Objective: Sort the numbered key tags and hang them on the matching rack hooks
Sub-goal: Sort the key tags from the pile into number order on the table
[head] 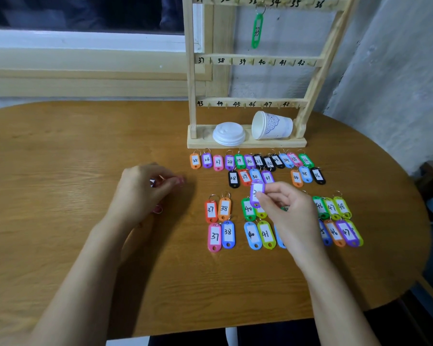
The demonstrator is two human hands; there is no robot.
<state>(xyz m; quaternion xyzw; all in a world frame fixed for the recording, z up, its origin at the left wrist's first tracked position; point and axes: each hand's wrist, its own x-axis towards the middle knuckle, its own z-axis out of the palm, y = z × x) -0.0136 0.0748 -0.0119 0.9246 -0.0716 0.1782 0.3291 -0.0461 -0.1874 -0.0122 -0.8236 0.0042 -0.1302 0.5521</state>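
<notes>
The right hand (288,211) pinches a purple tag (256,193) between thumb and fingertips, over the rows of numbered tags (224,208) that lie on the table (60,151). The left hand (140,193) curls its fingers round a blurred pink item (178,181). Beyond them, a green tag (257,31) hangs from the rack (310,78) under 33.

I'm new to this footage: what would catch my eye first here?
Rows of bright plastic numbered key tags spread across the brown wooden table, right of centre. Behind them stands a pale wooden rack with one green tag marked 33 hanging from its top rail. The right hand pinches a purple tag above the rows.
</notes>
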